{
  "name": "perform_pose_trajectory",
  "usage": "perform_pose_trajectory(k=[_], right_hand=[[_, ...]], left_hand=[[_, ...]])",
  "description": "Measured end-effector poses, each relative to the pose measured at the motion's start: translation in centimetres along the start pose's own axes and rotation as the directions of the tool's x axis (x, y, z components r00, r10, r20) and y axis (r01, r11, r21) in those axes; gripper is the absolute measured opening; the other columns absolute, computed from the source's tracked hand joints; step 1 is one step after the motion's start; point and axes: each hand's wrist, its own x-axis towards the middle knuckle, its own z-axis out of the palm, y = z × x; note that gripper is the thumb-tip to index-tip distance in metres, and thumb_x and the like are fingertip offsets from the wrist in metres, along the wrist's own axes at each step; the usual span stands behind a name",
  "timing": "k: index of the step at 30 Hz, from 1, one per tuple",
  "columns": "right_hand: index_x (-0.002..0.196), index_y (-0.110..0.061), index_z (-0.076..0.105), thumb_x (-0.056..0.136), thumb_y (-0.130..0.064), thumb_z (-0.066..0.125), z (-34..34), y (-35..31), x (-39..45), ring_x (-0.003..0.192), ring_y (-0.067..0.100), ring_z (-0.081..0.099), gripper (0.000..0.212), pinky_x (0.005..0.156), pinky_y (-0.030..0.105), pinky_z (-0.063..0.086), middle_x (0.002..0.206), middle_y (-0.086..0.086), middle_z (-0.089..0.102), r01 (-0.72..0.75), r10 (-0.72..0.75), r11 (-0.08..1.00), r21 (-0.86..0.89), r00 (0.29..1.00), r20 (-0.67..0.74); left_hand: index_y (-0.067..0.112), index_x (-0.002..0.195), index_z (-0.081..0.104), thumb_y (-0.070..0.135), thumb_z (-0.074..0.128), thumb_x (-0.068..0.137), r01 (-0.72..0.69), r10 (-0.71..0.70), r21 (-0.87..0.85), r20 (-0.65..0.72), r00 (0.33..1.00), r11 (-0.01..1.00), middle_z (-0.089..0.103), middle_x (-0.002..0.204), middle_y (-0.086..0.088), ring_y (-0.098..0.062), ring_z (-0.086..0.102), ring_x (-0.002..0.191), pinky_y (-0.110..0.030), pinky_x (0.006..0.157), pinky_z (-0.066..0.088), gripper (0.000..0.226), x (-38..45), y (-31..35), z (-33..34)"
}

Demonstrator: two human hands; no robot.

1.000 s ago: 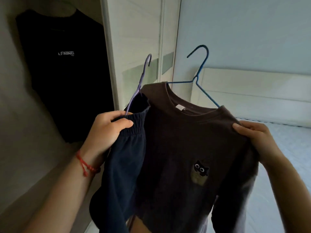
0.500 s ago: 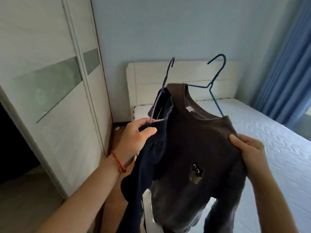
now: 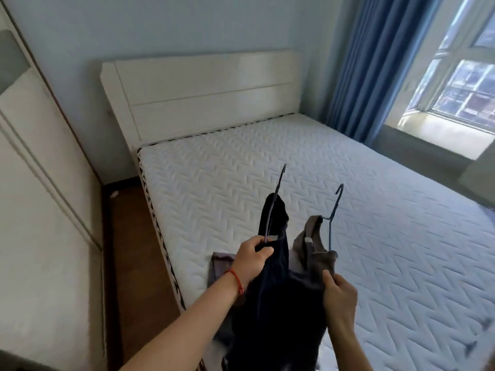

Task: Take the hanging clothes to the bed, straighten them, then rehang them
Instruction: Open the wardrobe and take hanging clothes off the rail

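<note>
The left hand (image 3: pixel 251 259) is curling its fingers (image 3: pixel 263 250) around the dark navy garment (image 3: pixel 273 263) and its thin purple wire hanger (image 3: pixel 276 199). The right hand (image 3: pixel 338 293) is pinching the soft brown sweatshirt (image 3: pixel 312 253) at the shoulder, on a blue wire hanger (image 3: pixel 334 210). Both are hanging over the near edge of the quilted white mattress (image 3: pixel 267 167), beside what is possibly a folded plaid cloth (image 3: pixel 221 266).

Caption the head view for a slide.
Left hand grips dark navy trousers, right hand the brown sweatshirt, both on wire hangers over the white quilted mattress.
</note>
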Motion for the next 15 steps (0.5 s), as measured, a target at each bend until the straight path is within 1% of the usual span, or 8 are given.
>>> perform_pose_trajectory(k=[1, 3, 5, 7, 9, 11, 13, 15], right_hand=[[0.063, 0.002, 0.056, 0.091, -0.015, 0.051, -0.1, 1.1, 0.2, 0.062, 0.026, 0.048, 0.034, 0.061, 0.035, 0.034, 0.060, 0.013, 0.054, -0.042, 0.042, 0.999, -0.021, 0.999, -0.025], [0.065, -0.003, 0.053, 0.092, -0.015, 0.049, -0.3, 2.9, 0.4, 0.071, 0.030, 0.052, 0.030, 0.065, 0.035, 0.035, 0.066, 0.012, 0.055, -0.111, 0.109, 0.988, -0.108, 0.994, -0.018], [0.088, -0.004, 0.057, 0.091, -0.014, 0.050, -0.4, 4.0, 0.3, 0.085, 0.031, 0.056, 0.013, 0.072, 0.035, 0.038, 0.083, 0.013, 0.058, -0.182, 0.193, 0.962, -0.201, 0.981, 0.034], [0.114, -0.006, 0.054, 0.089, -0.011, 0.051, -0.4, 4.1, 0.3, 0.095, 0.032, 0.058, 0.026, 0.074, 0.032, 0.036, 0.098, 0.015, 0.060, -0.201, 0.222, 0.948, -0.246, 0.973, 0.060], [0.125, -0.005, 0.050, 0.089, -0.012, 0.052, 0.1, 3.3, 0.6, 0.104, 0.032, 0.058, 0.037, 0.080, 0.032, 0.038, 0.112, 0.016, 0.063, -0.143, 0.170, 0.948, -0.283, 0.983, 0.073], [0.125, -0.009, 0.052, 0.090, -0.015, 0.051, 1.4, 1.6, 0.5, 0.109, 0.030, 0.057, 0.036, 0.091, 0.034, 0.040, 0.116, 0.012, 0.064, -0.063, 0.111, 0.947, -0.314, 0.984, 0.138], [0.124, -0.010, 0.055, 0.091, -0.016, 0.051, 3.7, -0.5, 0.1, 0.110, 0.029, 0.057, 0.034, 0.090, 0.032, 0.040, 0.115, 0.009, 0.064, 0.032, 0.059, 0.943, -0.331, 0.963, 0.261], [0.121, -0.010, 0.058, 0.091, -0.017, 0.052, 7.0, -2.4, -0.5, 0.105, 0.026, 0.058, 0.031, 0.089, 0.031, 0.043, 0.113, 0.008, 0.066, 0.137, 0.018, 0.935, -0.328, 0.904, 0.427]], left_hand=[[0.011, 0.094, 0.061, 0.002, 0.052, 0.088, 0.039, -0.040, 0.015, 0.034, 0.999, 0.999, 0.057, 0.076, 0.007, 0.005, 0.055, 0.063, -0.004, 0.060, 0.043, 0.014, 0.5, -1.0, 1.0], [0.003, 0.113, 0.059, 0.005, 0.051, 0.090, 0.116, -0.121, 0.057, 0.097, 0.988, 0.992, 0.059, 0.087, 0.002, -0.004, 0.056, 0.077, -0.002, 0.062, 0.042, 0.024, 1.2, -2.8, 2.9], [0.002, 0.130, 0.046, 0.011, 0.051, 0.091, 0.163, -0.181, 0.120, 0.162, 0.970, 0.979, 0.058, 0.108, -0.007, -0.016, 0.055, 0.096, -0.008, 0.075, 0.044, 0.040, 1.5, -3.7, 3.9], [0.007, 0.137, 0.037, 0.018, 0.054, 0.090, 0.186, -0.221, 0.179, 0.205, 0.953, 0.966, 0.052, 0.128, -0.014, -0.024, 0.054, 0.113, -0.025, 0.097, 0.042, 0.050, 1.6, -3.8, 3.7], [0.007, 0.133, 0.043, 0.022, 0.056, 0.089, 0.157, -0.215, 0.256, 0.214, 0.953, 0.954, 0.050, 0.133, -0.011, -0.023, 0.051, 0.121, -0.032, 0.107, 0.038, 0.048, 1.4, -3.9, 2.2], [0.007, 0.125, 0.052, 0.023, 0.056, 0.089, 0.119, -0.194, 0.338, 0.197, 0.961, 0.934, 0.055, 0.130, -0.010, -0.019, 0.052, 0.120, -0.031, 0.107, 0.038, 0.040, 0.6, -3.6, -0.3], [0.010, 0.119, 0.058, 0.025, 0.056, 0.088, 0.101, -0.193, 0.410, 0.188, 0.963, 0.906, 0.061, 0.124, -0.009, -0.017, 0.057, 0.114, -0.022, 0.097, 0.042, 0.034, -0.6, -3.4, -3.6], [0.012, 0.118, 0.058, 0.027, 0.055, 0.089, 0.096, -0.203, 0.490, 0.170, 0.964, 0.866, 0.063, 0.120, -0.005, -0.015, 0.057, 0.112, -0.013, 0.086, 0.039, 0.033, -2.3, -3.2, -7.5]])
